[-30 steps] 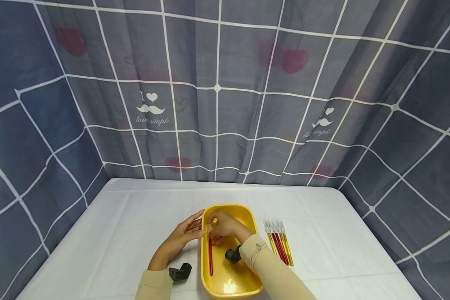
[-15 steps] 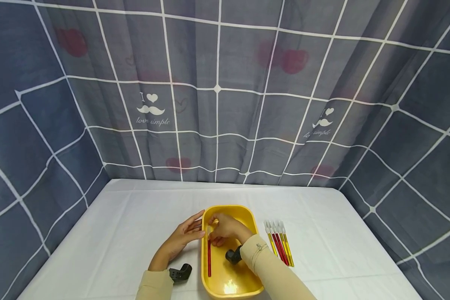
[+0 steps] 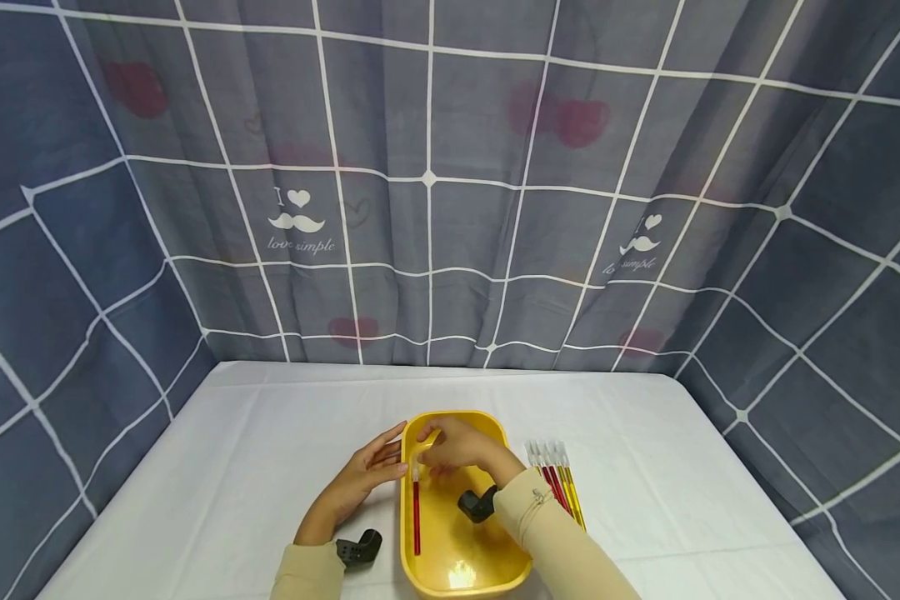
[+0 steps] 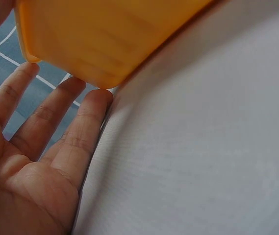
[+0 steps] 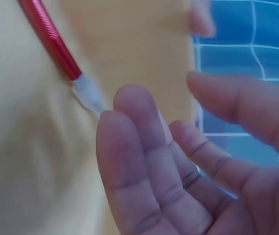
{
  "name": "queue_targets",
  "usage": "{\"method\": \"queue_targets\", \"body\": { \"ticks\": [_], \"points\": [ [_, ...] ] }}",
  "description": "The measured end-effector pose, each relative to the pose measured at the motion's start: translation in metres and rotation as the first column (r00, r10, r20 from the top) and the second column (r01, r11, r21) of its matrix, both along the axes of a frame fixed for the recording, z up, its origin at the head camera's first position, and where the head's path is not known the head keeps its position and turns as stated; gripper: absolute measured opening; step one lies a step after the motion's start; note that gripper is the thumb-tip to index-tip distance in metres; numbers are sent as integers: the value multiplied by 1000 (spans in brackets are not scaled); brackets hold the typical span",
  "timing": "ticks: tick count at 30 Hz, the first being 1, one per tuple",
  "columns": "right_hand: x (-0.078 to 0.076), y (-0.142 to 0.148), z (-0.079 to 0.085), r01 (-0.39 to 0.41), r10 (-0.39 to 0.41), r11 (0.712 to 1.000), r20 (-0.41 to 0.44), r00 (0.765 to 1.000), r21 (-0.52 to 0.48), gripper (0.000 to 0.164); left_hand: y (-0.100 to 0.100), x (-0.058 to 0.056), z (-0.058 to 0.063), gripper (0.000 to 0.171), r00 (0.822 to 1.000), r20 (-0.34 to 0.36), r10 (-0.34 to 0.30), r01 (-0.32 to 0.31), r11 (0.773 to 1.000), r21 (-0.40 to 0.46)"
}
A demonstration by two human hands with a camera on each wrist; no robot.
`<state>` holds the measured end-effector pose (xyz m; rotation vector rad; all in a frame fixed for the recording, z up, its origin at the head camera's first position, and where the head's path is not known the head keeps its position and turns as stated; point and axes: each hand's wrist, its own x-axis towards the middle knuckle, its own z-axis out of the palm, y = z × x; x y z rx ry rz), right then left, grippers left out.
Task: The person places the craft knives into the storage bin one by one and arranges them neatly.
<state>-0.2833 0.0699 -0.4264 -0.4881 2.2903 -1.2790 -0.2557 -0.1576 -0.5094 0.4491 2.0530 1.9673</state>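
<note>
**Two hands, one yellow tray, one red tool inside it**

You have one yellow tray [image 3: 476, 537] in front of you, standing on the white-covered counter [image 3: 270, 433]. Inside lies one red pen-shaped tool [image 3: 416, 518], lengthwise along the tray's left wall, its single clear cap [image 5: 86, 94] at the far end.

Your right hand [image 3: 461, 448] is over the inside of the tray, near that cap. Its fingers are loosely bent and pinch nothing, with the thumb well apart from them. One fingertip overlaps the cap's tip in the right wrist view; you cannot tell whether they touch.

Your left hand [image 3: 360, 477] is outside the tray on the left, fingers spread, with fingertips against the tray's outer side.

To the right of the tray, on the counter, is one row of capped tools [image 3: 555, 479], red and yellow, lying side by side. At least four show; your right sleeve [image 3: 570, 546] is close to their near ends, and the exact count is too small to tell.

You wear two black wrist devices, one left [image 3: 360, 548] and one right [image 3: 478, 504].
</note>
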Motion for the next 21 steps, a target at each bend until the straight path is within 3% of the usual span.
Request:
{"method": "queue_targets", "body": {
  "ticks": [9, 21],
  "points": [
    [0, 25, 11, -144, 135, 985, -92, 987, -100, 34, -1, 0, 1, 78, 1000, -3, -6, 6, 1000, -2],
    [15, 47, 22, -161, 133, 979, -206, 969, -126, 34, -1, -1, 1, 78, 1000, 10, -3, 3, 1000, 15]
  ]
}}
